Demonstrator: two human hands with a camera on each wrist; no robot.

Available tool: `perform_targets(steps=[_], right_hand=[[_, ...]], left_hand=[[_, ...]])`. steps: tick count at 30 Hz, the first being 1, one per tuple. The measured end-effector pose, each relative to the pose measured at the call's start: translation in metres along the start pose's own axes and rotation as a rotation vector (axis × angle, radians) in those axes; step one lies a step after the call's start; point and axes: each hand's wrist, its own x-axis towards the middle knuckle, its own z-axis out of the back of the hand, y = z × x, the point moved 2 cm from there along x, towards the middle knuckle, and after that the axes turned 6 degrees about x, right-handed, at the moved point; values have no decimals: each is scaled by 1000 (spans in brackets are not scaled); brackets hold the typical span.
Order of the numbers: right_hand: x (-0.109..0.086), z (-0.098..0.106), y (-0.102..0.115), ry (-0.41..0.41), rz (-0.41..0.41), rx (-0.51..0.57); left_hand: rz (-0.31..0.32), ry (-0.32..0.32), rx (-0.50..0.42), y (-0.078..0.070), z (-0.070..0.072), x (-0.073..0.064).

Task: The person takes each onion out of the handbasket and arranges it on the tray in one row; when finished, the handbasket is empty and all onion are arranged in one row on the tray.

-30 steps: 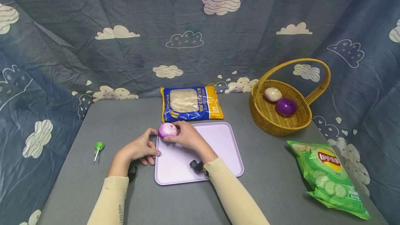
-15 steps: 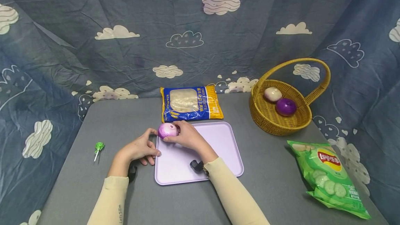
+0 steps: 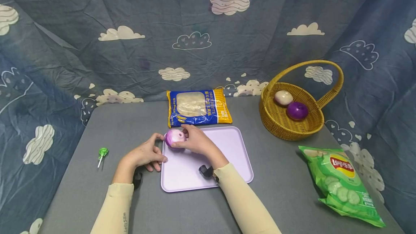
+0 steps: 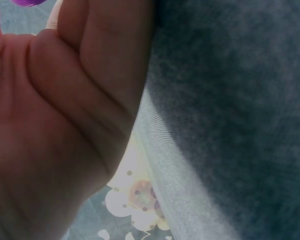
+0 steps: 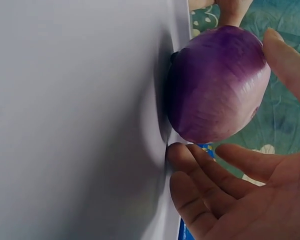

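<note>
A purple-and-white onion sits in the far left corner of the lilac tray. My right hand is spread about the onion's right side. In the right wrist view, the thumb tip meets the edge of the onion, while the loosely bent fingers lie below it with a small gap. My left hand rests at the tray's left rim, thumb tip on the rim and index finger stretched toward the corner by the onion. The left wrist view shows mostly the palm.
An orecchiette pasta bag lies just behind the tray. A wicker basket at the back right holds a pale onion and a purple onion. A green Lay's chip bag lies at right, a green lollipop at left.
The onion has shifted and turned slightly toward the right hand in the last half second. The right hand has eased a little to the right. The left hand and tray have stayed put.
</note>
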Motion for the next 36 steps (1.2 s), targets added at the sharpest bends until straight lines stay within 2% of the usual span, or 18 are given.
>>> perform_targets(steps=[12, 15, 19, 23, 28, 32, 36], right_hand=[[-7, 11, 1, 27, -15, 37], [-13, 24, 5, 26, -16, 71], [-31, 58, 13, -9, 5, 135], [-57, 103, 18, -109, 70, 196], [-94, 162, 9, -303, 116, 223], [-119, 205, -17, -474, 67, 214], [-129, 243, -59, -668, -41, 277]], left_hand=[[-7, 9, -6, -2, -1, 1], [-5, 9, -12, -1, -1, 1], [-6, 9, -13, 0, 0, -1], [-15, 11, -11, -1, 0, -2], [-16, 14, -12, -1, 0, -1], [-18, 13, -15, -2, -1, -1], [-24, 9, -11, -1, -1, -2]])
